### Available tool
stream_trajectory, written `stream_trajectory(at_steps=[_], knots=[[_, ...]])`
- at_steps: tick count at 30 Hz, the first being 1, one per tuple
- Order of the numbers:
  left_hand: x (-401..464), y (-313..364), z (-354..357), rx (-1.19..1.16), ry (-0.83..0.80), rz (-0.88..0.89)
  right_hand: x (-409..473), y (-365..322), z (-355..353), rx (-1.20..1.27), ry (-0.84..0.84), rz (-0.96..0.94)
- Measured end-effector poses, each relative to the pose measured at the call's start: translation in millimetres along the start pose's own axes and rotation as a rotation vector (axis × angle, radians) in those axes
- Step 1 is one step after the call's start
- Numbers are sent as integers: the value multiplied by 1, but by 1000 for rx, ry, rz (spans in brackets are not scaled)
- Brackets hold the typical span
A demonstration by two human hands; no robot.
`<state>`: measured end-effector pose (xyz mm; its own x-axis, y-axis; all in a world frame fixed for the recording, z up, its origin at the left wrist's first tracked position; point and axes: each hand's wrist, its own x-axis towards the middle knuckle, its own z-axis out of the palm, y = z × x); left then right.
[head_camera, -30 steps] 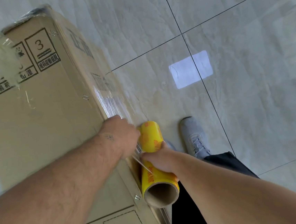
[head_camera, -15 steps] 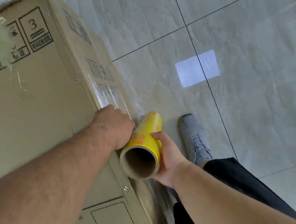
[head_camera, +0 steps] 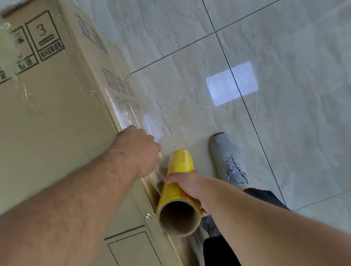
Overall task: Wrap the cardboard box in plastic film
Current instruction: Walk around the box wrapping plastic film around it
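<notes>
Your left hand [head_camera: 139,151] presses on the long edge of the cardboard box [head_camera: 41,124], fingers curled over it onto the plastic film [head_camera: 130,113] that clings to the box's side. Just beside it, your right hand [head_camera: 188,185] grips the yellow film roll [head_camera: 179,193], open core toward you, film running to the box. A grey sneaker [head_camera: 228,160] stands on the tiled floor [head_camera: 297,121].

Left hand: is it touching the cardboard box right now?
Touching. The head view shows the left hand pressed down over the cardboard box edge, with no gap visible, beside the film roll.
</notes>
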<state>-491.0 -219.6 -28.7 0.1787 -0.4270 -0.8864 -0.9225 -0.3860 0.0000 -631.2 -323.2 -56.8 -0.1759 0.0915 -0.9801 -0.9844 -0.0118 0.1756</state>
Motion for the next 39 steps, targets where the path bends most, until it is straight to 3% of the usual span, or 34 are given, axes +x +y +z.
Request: stream_trajectory(at_steps=[4,9,13,18,22,27,30,32,36,39], knots=[[-1,10,7,17,-17,11,9,6,0,148,27,1],[-2,13,4,46,-16,-15,15,39,-2,624,-161,49],[-5,16,6,38,-13,-33,19,52,7,792,-226,56],[-5,26,14,32,31,-62,17,58,-7,529,-131,-29],[-10,33,9,34,27,-37,16,68,-19,160,-31,-57],[-10,42,7,87,-112,6,21,53,-2,-179,-8,-69],[-17,48,9,109,-171,18,24,50,3,-222,13,-104],[-19,52,10,112,-170,14,25,57,0,-76,-3,-72],[-17,54,12,105,-181,7,14,83,-6,480,-135,83],[-15,60,11,127,-195,24,15,88,0,700,-208,115]])
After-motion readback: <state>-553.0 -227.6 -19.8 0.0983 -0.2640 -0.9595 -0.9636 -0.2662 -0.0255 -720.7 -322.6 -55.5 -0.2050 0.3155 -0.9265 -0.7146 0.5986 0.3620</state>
